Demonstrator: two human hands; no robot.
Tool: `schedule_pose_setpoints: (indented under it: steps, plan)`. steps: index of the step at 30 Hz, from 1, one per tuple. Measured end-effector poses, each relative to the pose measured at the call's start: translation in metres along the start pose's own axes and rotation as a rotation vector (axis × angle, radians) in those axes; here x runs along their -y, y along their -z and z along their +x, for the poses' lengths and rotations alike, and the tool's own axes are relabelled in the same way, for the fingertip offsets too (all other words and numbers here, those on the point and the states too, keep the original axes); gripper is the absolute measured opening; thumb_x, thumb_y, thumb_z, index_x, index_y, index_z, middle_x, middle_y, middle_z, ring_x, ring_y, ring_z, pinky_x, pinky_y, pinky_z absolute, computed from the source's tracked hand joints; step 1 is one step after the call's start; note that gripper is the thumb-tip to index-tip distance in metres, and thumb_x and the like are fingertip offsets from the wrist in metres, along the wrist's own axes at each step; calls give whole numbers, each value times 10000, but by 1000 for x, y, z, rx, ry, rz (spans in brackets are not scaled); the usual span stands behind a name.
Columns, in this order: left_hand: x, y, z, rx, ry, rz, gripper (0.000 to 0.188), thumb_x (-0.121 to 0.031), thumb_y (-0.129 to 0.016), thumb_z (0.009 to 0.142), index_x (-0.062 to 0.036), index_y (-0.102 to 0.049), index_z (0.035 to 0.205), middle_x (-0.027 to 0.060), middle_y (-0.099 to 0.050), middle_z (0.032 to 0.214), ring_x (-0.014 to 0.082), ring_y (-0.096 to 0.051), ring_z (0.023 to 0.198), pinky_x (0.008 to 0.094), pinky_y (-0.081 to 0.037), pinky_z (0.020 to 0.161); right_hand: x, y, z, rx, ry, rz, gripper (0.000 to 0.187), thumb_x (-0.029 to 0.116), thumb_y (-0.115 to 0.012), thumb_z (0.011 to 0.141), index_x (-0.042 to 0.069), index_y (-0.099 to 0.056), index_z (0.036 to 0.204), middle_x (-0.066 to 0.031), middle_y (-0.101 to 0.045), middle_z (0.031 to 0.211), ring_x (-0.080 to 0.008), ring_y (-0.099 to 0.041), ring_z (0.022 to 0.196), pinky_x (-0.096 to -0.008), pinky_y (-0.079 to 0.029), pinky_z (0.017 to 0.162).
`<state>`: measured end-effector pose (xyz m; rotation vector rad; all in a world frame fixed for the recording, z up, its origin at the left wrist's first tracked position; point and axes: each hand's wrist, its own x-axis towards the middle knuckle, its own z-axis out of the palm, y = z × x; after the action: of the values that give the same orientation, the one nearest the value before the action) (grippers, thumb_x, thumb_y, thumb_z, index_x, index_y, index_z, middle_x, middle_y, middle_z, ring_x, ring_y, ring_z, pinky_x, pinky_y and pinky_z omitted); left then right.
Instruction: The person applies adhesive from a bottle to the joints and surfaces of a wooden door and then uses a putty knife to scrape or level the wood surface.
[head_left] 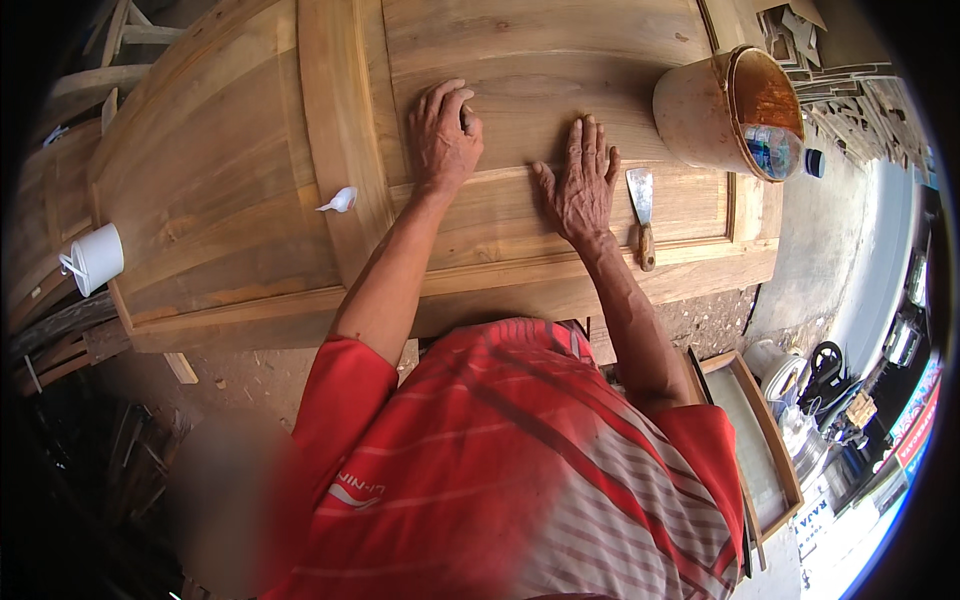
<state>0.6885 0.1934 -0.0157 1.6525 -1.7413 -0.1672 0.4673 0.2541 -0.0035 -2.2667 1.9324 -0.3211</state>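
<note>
Both hands are on the wooden door panel [560, 70] lying flat across the middle of the frame. The left hand [443, 135] is curled, fingers pressing something small into the wood; what it pinches I cannot tell. The right hand [582, 180] lies flat and spread, empty, steadying. A putty knife [642, 215] rests just right of it, below the rusty bucket [730, 110]. Rubbing along the grain with steady pressure would serve best, I'd judge.

Woodworking shop, unfinished wooden door [250, 180], putty knife [642, 215], stacked timber [90, 90]
</note>
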Motion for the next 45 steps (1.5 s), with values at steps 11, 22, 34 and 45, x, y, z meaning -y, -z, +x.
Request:
schedule_pose_setpoints:
  steps: [11, 22, 34, 45]
  plan:
    - [-2, 1, -1, 14, 6, 13, 267, -64, -657, 864, -93, -676, 1129, 57, -663, 1300, 305, -607, 1237, 473, -478, 1008, -22, 6, 12, 69, -13, -4, 910, 656, -450, 1041, 19, -236, 1656, -195, -248, 1722, -369, -205, 1602, -588, -149, 1274]
    - [0, 1, -4, 10, 21, -37, 272, -48, -653, 857, -83, -683, 1126, 67, -674, 1285, 319, -616, 1201, 475, -478, 1010, -23, 1, 15, 29, -18, 2, 875, 664, -422, 1050, 53, -266, 1657, -162, -264, 1726, -351, -204, 1606, -628, -144, 1257]
    - [14, -7, 0, -65, -4, -215, 203, -42, -669, 837, -80, -723, 1028, 76, -723, 1208, 316, -648, 1149, 447, -491, 1017, -49, 29, 48, -115, 32, 87, 377, 241, -674, 987, 132, -659, 1348, -90, -684, 1349, -306, -657, 1182, -476, -367, 1145]
    - [5, 1, -4, 63, -47, -161, 321, -116, -704, 879, -82, -694, 1198, 130, -659, 1366, 350, -590, 1279, 480, -446, 1098, -70, 67, -97, -147, -227, 55, 537, 167, -719, 965, 76, -561, 1470, -226, -570, 1354, -418, -568, 1208, -515, -467, 1016]
